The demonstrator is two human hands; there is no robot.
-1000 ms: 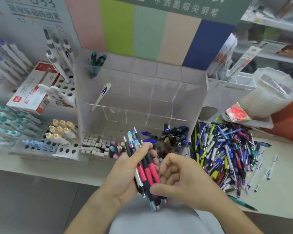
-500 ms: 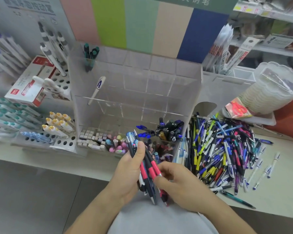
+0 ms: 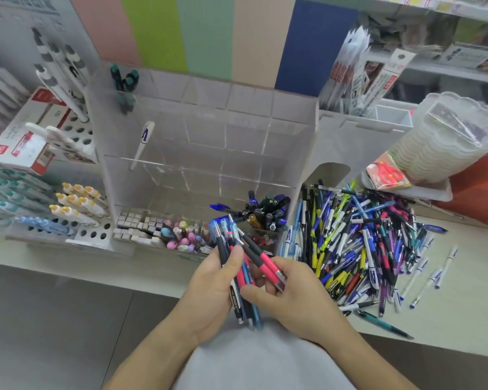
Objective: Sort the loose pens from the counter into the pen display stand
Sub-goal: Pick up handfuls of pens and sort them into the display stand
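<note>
My left hand (image 3: 213, 291) grips a bundle of pens (image 3: 238, 294), blue, black and red, tips pointing up toward the stand. My right hand (image 3: 290, 288) pinches one red-and-black pen (image 3: 261, 258) that is angled out of the bundle to the right. A clear acrylic pen display stand (image 3: 203, 142) rises behind, with mostly bare compartments; dark pens (image 3: 265, 213) fill one front cell, green pens (image 3: 124, 85) stand at its top left and one white pen (image 3: 143, 142) leans inside. A big heap of loose pens (image 3: 361, 243) lies on the counter (image 3: 462, 311) to the right.
White perforated racks with markers (image 3: 76, 204) and a red-and-white box (image 3: 26, 136) sit left of the stand. Erasers and pink caps (image 3: 158, 232) fill the stand's front tray. A stack of clear plastic lids (image 3: 445, 136) and a teal pen (image 3: 383, 323) lie to the right.
My right hand has drawn one red-and-black pen sideways out of the bundle, which my left hand still holds. The view has tilted down slightly.
</note>
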